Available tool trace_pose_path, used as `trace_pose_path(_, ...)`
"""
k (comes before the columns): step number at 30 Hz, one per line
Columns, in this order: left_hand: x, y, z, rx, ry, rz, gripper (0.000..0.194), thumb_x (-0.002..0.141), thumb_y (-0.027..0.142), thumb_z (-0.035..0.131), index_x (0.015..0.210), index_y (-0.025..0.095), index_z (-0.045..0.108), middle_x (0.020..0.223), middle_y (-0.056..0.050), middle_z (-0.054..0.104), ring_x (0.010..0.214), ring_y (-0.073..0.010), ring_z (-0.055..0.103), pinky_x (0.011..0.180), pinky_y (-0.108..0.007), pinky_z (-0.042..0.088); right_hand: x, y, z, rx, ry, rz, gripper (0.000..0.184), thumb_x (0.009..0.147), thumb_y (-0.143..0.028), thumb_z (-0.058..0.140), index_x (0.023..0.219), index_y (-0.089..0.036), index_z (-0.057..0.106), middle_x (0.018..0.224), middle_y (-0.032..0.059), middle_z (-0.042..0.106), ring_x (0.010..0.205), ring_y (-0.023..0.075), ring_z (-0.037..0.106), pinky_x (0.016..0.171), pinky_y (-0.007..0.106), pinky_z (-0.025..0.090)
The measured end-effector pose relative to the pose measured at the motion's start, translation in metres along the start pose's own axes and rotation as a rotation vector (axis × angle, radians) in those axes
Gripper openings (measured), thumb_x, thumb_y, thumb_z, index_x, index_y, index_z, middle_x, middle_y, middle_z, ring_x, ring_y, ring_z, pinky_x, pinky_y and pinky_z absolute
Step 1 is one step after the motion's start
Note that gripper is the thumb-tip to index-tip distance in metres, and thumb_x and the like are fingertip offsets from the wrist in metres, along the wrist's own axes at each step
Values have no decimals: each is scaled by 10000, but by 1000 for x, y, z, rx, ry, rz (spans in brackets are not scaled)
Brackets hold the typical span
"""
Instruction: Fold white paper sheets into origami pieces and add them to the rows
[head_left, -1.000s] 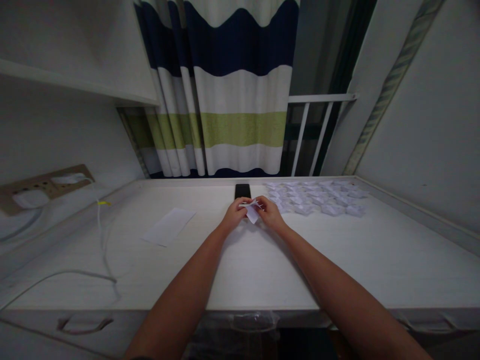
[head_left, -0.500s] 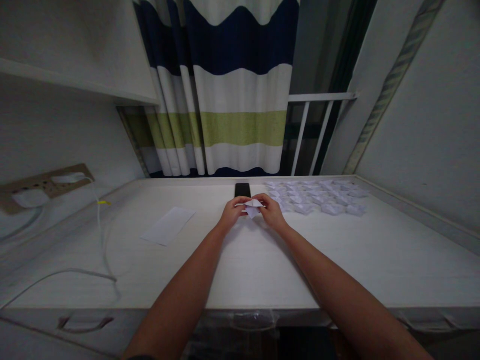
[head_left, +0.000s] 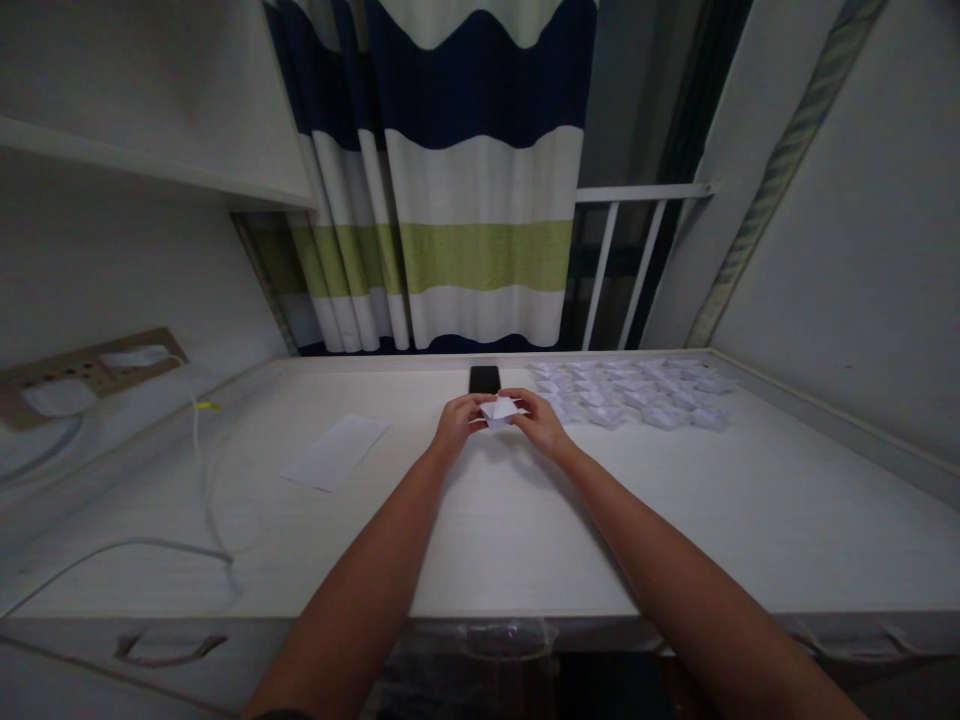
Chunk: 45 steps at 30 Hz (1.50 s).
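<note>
The person's left hand [head_left: 454,422] and right hand [head_left: 542,424] pinch a folded white paper piece [head_left: 499,412] between them, above the middle of the desk [head_left: 525,545], near a black phone-like slab [head_left: 484,379]. Fingers cover the piece's side edges, and its finer creases are too small to read. The forearms are cut off below. Half a second earlier, a pointed flap hung lower; now the piece looks squatter.

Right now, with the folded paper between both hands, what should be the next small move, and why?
Perhaps gently pinch the edges of the folded paper to firm its creases, because the left hand and the right hand hold it from opposite sides. How crisp the folds are is too small to tell.
</note>
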<state>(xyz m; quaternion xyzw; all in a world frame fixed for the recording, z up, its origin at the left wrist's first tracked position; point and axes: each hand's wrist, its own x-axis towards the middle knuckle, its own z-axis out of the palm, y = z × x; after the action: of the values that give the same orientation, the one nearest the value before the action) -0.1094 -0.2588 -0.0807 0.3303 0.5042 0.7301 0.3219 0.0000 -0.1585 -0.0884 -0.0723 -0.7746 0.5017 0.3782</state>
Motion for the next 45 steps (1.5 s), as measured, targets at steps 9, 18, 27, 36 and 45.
trace_pose_path(9, 0, -4, 3, 159, -2, 34, 322, 479, 314, 723, 671, 140, 532, 602, 27, 539, 553, -84, 514, 495, -194, 421, 3, 5, -2, -1, -10, -38, 272, 697, -213, 414, 863, -171, 626, 886, 54, 630, 796, 160, 557, 693, 290, 455)
trace_pose_path(18, 3, -10, 1, 196, -95, 126, 406, 490, 309, 729, 744, 162, 450, 631, 56, 513, 521, -66, 494, 480, -186, 410, 5, 4, 1, 102, 101, 118, 314, 572, -361, 653, 806, -156, 614, 614, -3, 580, 555, 107, 509, 542, 234, 400)
trace_pose_path(27, 4, -9, 0, 241, -138, 181, 341, 519, 248, 712, 739, 151, 470, 635, 48, 524, 543, -62, 495, 503, -177, 392, 4, 0, 0, 103, 62, 184, 267, 552, -389, 661, 630, -136, 626, 526, -3, 574, 474, 88, 461, 468, 215, 337)
trace_pose_path(36, 3, -8, 1, 239, -123, 141, 328, 509, 242, 715, 757, 140, 525, 610, 39, 550, 542, -73, 508, 513, -189, 406, 4, 2, -1, 66, 80, 154, 277, 583, -413, 637, 629, -140, 634, 518, 1, 564, 467, 89, 449, 455, 212, 324)
trace_pose_path(45, 3, -7, 1, 265, -49, 50, 292, 505, 350, 713, 658, 113, 637, 587, 0, 595, 552, -99, 527, 538, -219, 432, 6, 4, -2, 96, 133, 109, 266, 593, -412, 628, 636, -150, 619, 521, -10, 545, 476, 91, 450, 469, 217, 334)
